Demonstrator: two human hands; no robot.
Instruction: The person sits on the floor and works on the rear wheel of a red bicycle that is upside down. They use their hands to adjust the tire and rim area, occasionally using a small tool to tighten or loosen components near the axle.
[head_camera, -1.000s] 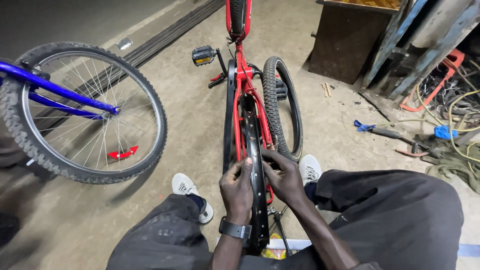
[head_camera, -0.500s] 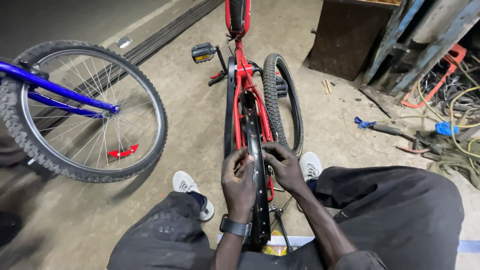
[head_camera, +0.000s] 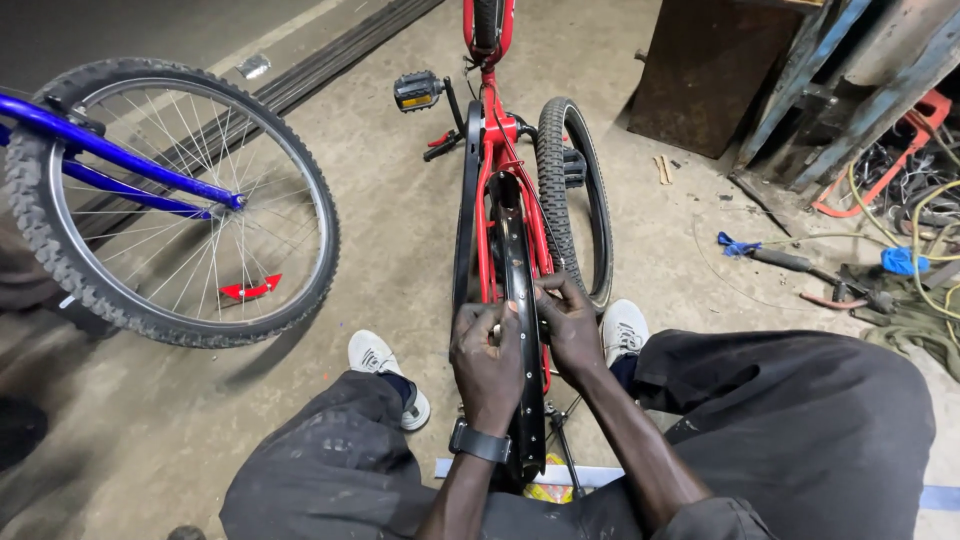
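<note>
A red bicycle frame (head_camera: 487, 150) stands upside down in front of me, with a bare black wheel rim (head_camera: 518, 290) set between its red stays. My left hand (head_camera: 484, 355), with a black watch at the wrist, grips the left side of the rim. On the rim's right side my right hand (head_camera: 567, 322) pinches its edge with the fingertips. A loose black tyre (head_camera: 572, 190) leans against the frame on the right. A black pedal (head_camera: 417, 90) sticks out to the left.
A blue bicycle with a knobby spoked wheel (head_camera: 170, 200) stands at the left. At the right lie tools, a blue rag (head_camera: 898, 260), cables and a rusty metal stand (head_camera: 700, 80). My white shoes (head_camera: 378, 355) rest on the concrete floor.
Both hands have shifted slightly along the rim, with the fingers working at its edge. The bicycles have not moved.
</note>
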